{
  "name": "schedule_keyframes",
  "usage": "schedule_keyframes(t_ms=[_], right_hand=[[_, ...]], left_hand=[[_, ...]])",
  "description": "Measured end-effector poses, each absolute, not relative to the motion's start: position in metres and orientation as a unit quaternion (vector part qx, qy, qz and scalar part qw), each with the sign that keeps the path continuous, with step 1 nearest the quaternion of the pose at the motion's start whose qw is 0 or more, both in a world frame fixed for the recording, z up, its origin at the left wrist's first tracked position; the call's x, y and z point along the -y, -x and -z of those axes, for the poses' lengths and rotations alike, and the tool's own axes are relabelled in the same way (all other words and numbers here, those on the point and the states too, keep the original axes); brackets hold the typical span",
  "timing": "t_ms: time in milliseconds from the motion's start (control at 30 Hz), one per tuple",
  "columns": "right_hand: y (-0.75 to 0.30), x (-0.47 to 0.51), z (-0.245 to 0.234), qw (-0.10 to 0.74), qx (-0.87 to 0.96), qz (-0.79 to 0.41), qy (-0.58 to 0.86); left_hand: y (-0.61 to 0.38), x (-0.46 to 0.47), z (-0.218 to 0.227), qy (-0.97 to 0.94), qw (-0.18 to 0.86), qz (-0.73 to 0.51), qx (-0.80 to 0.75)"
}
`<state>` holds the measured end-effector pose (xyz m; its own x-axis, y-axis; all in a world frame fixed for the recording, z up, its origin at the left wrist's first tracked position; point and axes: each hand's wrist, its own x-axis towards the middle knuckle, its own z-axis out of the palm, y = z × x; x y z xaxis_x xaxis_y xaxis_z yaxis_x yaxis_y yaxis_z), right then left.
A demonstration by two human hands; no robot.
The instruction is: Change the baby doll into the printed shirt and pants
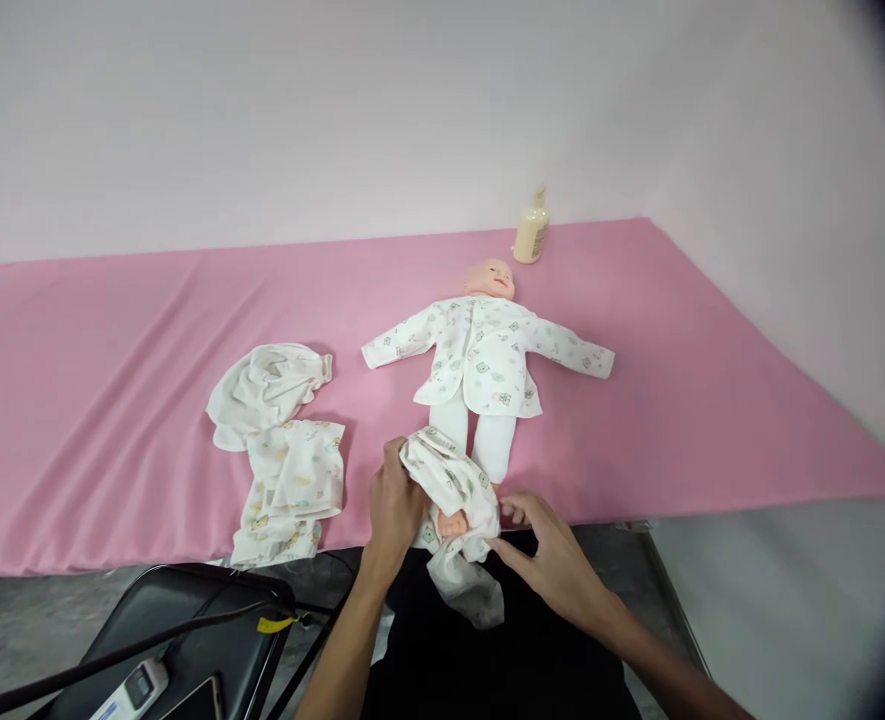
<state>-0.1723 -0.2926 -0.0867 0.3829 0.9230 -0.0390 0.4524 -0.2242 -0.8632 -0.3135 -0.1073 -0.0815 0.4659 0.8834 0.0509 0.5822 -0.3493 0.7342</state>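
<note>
A baby doll (493,278) lies on its back, its foot (453,523) showing through bunched printed baby trousers (449,475) at the table's near edge. My left hand (395,510) is closed on the left side of the trousers. On their right side my right hand (551,550) grips the cloth edge between thumb and fingertips, with a gap farther back between them. The doll wears an open-fronted printed baby jacket (506,360), sleeves spread wide. White cloth legs (496,447) show below it. Part of the trousers hangs over the edge, above my dark-clothed lap.
Crumpled white baby clothes (269,390) and printed baby clothes (296,480) lie to the left on the pink-covered table (112,400). A pump bottle (531,232) stands behind the doll's head. Below left, a black chair (187,620) holds a white handheld device (136,690) and a phone (198,702).
</note>
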Motion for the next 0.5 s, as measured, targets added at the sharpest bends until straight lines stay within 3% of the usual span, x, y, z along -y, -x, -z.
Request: schedule_keyframes(t_ms=[100, 267, 400, 500], right_hand=[[0.169, 0.284, 0.081, 0.398, 0.483, -0.299, 0.720], [0.163, 0.288, 0.070, 0.412, 0.487, -0.346, 0.688], [0.162, 0.290, 0.055, 0.462, 0.490, -0.369, 0.641], [0.164, 0.284, 0.044, 0.503, 0.455, -0.380, 0.629]], left_hand=[[0.326, 0.111, 0.061, -0.797, 0.380, -0.168, -0.438], [0.334, 0.138, 0.018, -0.850, 0.291, -0.230, -0.374], [0.315, 0.150, -0.008, -0.881, 0.421, -0.137, -0.168], [0.303, 0.141, -0.015, -0.859, 0.495, -0.073, -0.106]])
